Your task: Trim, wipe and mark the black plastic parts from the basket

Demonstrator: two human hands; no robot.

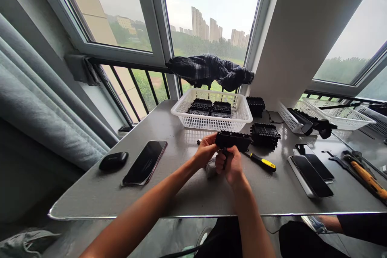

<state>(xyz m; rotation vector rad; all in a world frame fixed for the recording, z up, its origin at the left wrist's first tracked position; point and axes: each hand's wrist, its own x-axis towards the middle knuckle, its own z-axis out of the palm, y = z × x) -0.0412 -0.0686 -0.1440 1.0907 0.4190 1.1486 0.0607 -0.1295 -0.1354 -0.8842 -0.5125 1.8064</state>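
Note:
My left hand [207, 148] is closed on the left end of a black plastic part [233, 140], long and flat with a notched upper edge, held above the table. Just below the part, my right hand [232, 166] is curled with its thumb up against the part's lower edge. Something small and dark shows between its fingers, too hidden to name. A greyish lump [211, 169] lies under the hands, partly covered. To their right rests a screwdriver [263, 163] with a yellow and black handle. Stacked black plastic parts [265, 135] stand just behind it.
A white plastic basket [211, 123] holds more black parts; another black stack [255, 106] stands beside it. A phone [145, 163] and black case [113, 161] lie left. Two phones [313, 175], an orange-handled tool [367, 177] and further baskets [341, 115] are right. Another person's leg [356, 225] shows below.

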